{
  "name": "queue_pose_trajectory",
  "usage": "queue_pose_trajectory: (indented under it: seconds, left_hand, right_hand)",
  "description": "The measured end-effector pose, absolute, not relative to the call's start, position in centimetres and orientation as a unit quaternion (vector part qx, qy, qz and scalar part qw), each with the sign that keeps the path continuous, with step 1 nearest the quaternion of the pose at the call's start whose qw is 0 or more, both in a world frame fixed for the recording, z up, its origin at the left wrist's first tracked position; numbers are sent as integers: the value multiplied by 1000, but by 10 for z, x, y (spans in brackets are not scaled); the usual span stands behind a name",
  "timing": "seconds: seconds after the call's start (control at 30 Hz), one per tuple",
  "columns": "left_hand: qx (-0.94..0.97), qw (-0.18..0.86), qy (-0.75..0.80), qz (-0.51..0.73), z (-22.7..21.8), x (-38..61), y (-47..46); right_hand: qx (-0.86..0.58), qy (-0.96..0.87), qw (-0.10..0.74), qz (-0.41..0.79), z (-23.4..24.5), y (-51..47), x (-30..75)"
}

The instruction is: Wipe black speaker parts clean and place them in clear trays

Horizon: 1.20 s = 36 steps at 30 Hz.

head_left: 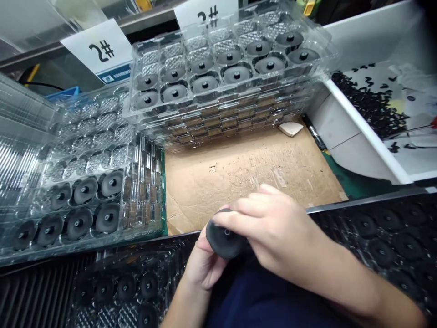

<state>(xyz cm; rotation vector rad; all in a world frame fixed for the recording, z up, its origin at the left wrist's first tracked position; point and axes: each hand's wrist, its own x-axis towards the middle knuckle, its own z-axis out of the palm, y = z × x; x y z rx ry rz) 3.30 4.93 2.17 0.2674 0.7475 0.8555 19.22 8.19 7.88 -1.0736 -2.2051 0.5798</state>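
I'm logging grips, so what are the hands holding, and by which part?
A black disc, held at its rim by the left hand; fingers of the right hand lie over its far side.

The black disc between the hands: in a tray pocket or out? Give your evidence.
Out: the left hand holds the black disc, the right hand touches it, and no pocket surrounds it.

On my feed the right hand (269, 223) covers part of the black disc (221, 243); I can't tell what its fingertips grip. Left hand (201, 266): fingers partly hidden behind the disc. White bin (370, 136) cut by right edge, small black parts (367, 102) too tiny for me. Rear sign (191, 16) clipped up top. Lower-left tray (111, 316) runs off the bottom.
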Motion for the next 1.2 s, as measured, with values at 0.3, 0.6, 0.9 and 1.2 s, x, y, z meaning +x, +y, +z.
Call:
queue_pose_trajectory:
  seconds: [0.3,0.6,0.9,1.2]
  left_hand:
    - [154,798,383,439,27,41,59]
    - [139,768,356,515,39,49,68]
    - [95,812,294,495,46,58,73]
    - [132,762,393,497,40,54,64]
  right_hand:
    - [-471,-792,318,222,89,77,203]
    - [-454,-738,415,278,68,53,194]
    - [-596,-410,503,473,44,59,235]
    - [-414,-765,411,274,87,67,187]
